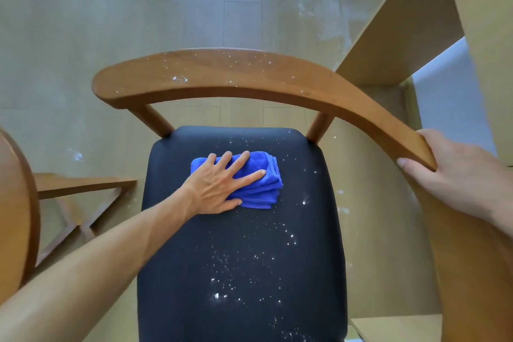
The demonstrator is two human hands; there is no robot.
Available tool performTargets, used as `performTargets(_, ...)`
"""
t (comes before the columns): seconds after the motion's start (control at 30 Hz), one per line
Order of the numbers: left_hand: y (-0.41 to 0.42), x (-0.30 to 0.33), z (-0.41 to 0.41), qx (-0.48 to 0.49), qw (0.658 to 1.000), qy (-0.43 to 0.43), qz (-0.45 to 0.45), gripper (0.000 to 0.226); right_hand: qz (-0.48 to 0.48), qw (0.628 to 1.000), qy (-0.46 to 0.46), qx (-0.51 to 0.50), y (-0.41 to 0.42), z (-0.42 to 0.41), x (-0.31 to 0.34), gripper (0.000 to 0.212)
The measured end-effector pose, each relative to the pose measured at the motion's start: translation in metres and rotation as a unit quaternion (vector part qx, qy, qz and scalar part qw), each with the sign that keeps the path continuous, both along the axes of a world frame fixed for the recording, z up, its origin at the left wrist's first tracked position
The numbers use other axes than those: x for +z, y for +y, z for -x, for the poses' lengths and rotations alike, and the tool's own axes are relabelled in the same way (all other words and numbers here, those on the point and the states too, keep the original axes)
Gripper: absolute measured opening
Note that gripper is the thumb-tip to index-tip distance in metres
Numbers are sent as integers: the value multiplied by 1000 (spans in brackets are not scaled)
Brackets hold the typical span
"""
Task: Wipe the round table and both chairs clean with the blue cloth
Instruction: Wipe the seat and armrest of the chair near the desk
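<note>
Left hand (222, 186) flat, fingers spread, pressing folded blue microfibre cloth (258, 183) on black padded chair seat (241, 258); right hand (460, 175) curled around curved wooden backrest (249, 78). Sweep toward 6 o'clock, where the white specks (222, 286) lie thickest.

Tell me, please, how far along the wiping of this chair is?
Done: nothing looks finished. In hand: the left hand presses the folded blue microfibre cloth flat on the dark padded seat, near its back; the right hand grips the end of the curved wooden backrest rail. Left: white specks cover the seat's front half and dot the rail. The other chair is out of view.
</note>
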State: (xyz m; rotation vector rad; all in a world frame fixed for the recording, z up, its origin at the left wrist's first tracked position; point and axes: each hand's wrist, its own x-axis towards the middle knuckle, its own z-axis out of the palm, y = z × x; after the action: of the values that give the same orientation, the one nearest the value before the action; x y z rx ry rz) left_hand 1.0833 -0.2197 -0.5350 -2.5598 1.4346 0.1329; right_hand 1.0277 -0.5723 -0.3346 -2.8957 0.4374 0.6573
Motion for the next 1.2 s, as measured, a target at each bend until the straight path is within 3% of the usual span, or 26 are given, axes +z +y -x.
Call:
performTargets(0.13,-21,-3,24,95,995,-36,16,77,-4,1000,-6,5,1,0,2,32)
performTargets(0.27,-57,6,64,290,954,44,65,79,-15,1000,-1,4,0,0,4,31)
performTargets(0.33,-58,14,66,337,934,67,95,73,-17,1000,3,5,-1,0,4,30)
performTargets(0.5,-38,0,57,249,958,43,136,76,-26,1000,2,6,-2,-1,3,30)
performTargets(0.7,-60,-7,62,293,950,60,94,66,-24,1000,-6,13,-2,1,4,29)
performTargets(0.9,-56,0,41,275,952,63,122,74,-31,999,-10,7,-3,2,6,28)
performTargets(1.0,-22,6,21,353,920,59,157,72,-42,999,-16,3,-3,3,8,28)
performTargets(1.2,27,4,-25,568,802,41,183,50,-36,999,-19,14,-4,1,2,28)
